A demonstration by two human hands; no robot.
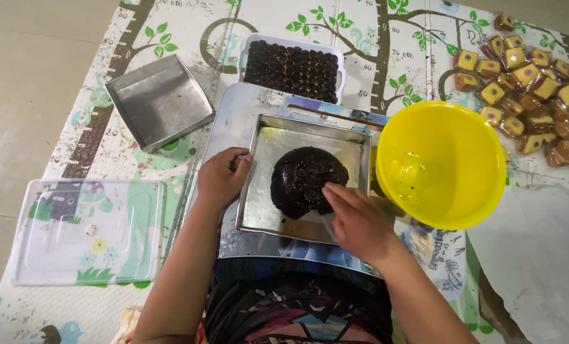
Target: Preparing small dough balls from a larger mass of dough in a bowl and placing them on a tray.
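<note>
Steel tray (252, 210) edge gripped, left hand (221, 179)

A dough mound (309, 180) sits in a tray (259, 210), which rests on a board (233, 118). The left hand (221, 178) is on the tray's left rim; the right hand (358, 220) touches the mound's near right side. A bowl (440, 162) stands just right of the tray. Behind the board is a tub (294, 67). An empty pan (159, 100) lies far left, a lid (84, 230) near left. Wrapped cakes (530, 86) lie far right. All rest on a mat (386, 57).
</note>
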